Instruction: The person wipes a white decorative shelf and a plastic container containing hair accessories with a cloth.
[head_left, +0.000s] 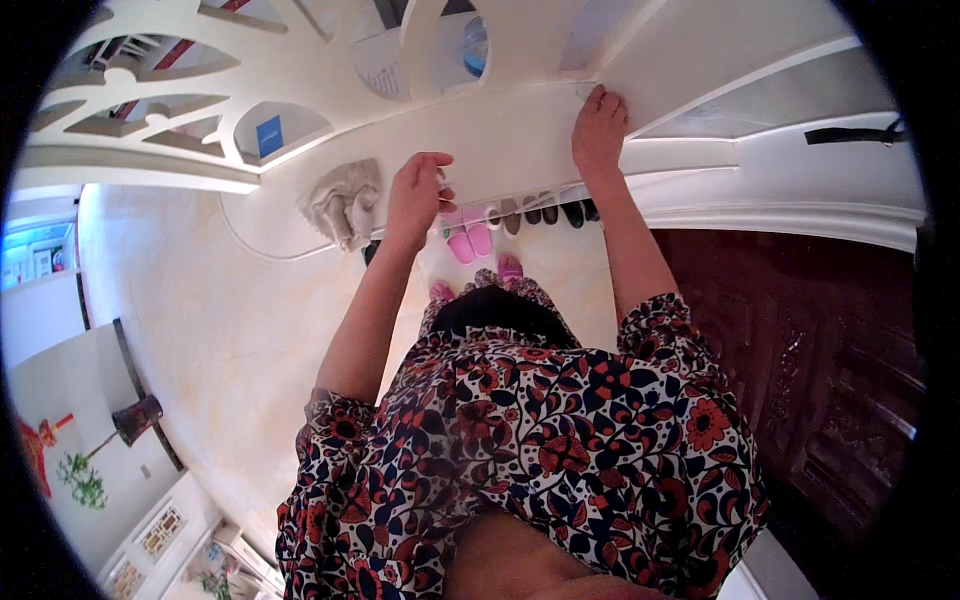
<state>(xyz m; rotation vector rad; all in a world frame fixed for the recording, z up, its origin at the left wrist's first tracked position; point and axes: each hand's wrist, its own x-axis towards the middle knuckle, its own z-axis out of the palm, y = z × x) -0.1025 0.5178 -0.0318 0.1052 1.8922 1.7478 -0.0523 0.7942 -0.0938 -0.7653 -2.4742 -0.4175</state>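
Observation:
A long white shelf top (495, 139) runs in front of me below a white openwork lattice panel. My right hand (600, 131) rests near the shelf's back right corner, its fingers bent down at the surface; whether it pinches something there cannot be told. Over the front edge, my left hand (421, 196) has its fingers curled, with a small pale or clear thing between them that is too small to name. Left of that hand, a crumpled beige cloth (343, 204) lies on the shelf, partly over the front edge.
Pink slippers (468, 238) and several dark shoes (532, 211) stand on the floor under the shelf. A blue card (269, 136) and a blue-tinted clear container (475, 46) show through the lattice (120, 71). A dark red carved door (780, 352) is at the right.

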